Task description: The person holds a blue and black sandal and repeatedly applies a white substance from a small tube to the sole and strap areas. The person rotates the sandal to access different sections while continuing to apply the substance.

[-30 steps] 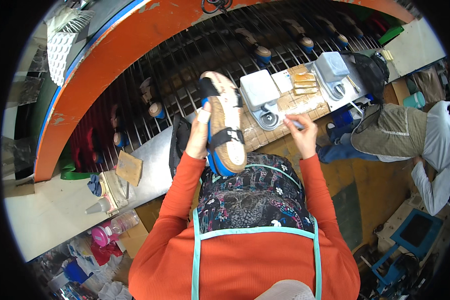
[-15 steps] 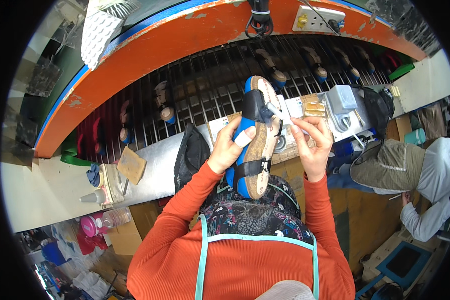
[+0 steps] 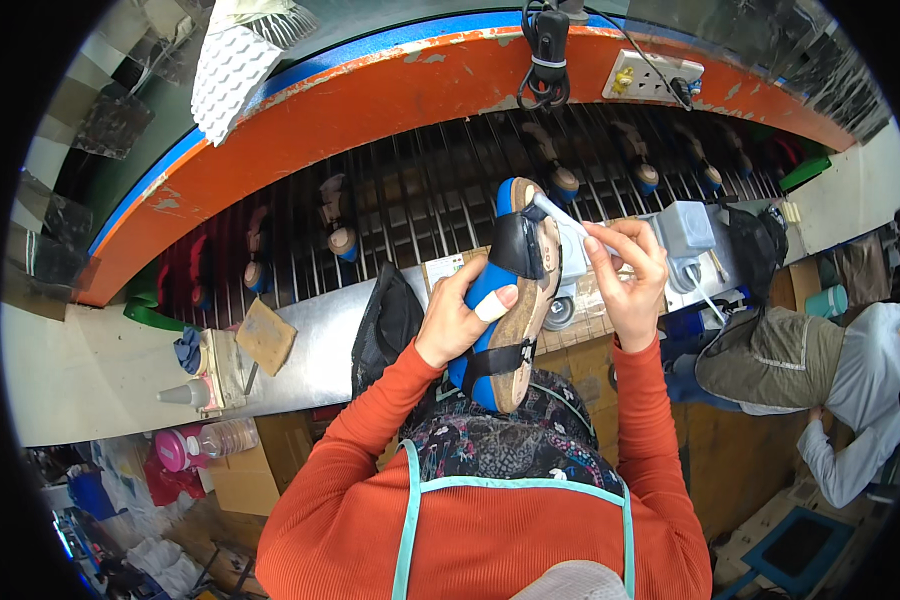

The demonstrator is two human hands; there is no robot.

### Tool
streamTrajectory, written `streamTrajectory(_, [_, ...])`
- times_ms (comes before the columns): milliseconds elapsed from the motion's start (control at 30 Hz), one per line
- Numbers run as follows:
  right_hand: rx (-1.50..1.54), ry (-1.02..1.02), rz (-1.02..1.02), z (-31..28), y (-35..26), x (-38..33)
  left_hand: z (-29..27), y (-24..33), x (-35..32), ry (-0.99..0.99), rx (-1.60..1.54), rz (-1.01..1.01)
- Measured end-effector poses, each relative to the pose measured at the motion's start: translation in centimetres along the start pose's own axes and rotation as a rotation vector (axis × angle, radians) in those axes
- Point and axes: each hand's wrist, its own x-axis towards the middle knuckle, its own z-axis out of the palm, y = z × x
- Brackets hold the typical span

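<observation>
Head view: the left hand is wrapped around the middle of a sandal, fingers closed on its blue and black straps and the thumb pressed across the side, so the tan footbed faces right and the toe points up toward the rack. The sandal sits in the air above the person's lap, in front of the metal bench, touching neither. The right hand is pinched shut on a thin white brush, whose tip meets the upper edge of the sandal near the toe; it looks like a glue or cleaning brush, though the tip is too small to be sure.

The step in hand appears to be coating or wiping the rim of the sole by the toe. The next move likely calls for a steady grip from the left hand and a slow turn of the sandal, so that the brush can follow the edge down without touching the straps.

Behind, more sandals hang on a dark bar rack under an orange arch. At the right, another person bends over low down
</observation>
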Motion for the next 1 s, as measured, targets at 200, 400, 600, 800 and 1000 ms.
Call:
streamTrajectory(200, [0.081,-0.019,-0.049,-0.4,0.3,0.7,-0.2,0.0,0.2,-0.014,-0.012,0.022])
streamTrajectory(400, [0.028,-0.080,-0.113,-1.2,0.8,0.6,-0.5,0.2,0.4,-0.052,-0.019,-0.002])
streamTrajectory(600, [0.025,-0.121,-0.106,-1.7,0.9,-0.4,-0.5,0.3,0.6,-0.071,-0.095,-0.053])
streamTrajectory(800, [-0.036,-0.100,-0.164,-2.1,1.0,-1.0,-0.2,-0.1,1.1,-0.100,-0.166,-0.052])
streamTrajectory(1000, [-0.127,-0.160,-0.237,-3.2,0.9,-1.3,0.2,-0.1,1.2,-0.144,-0.272,-0.095])
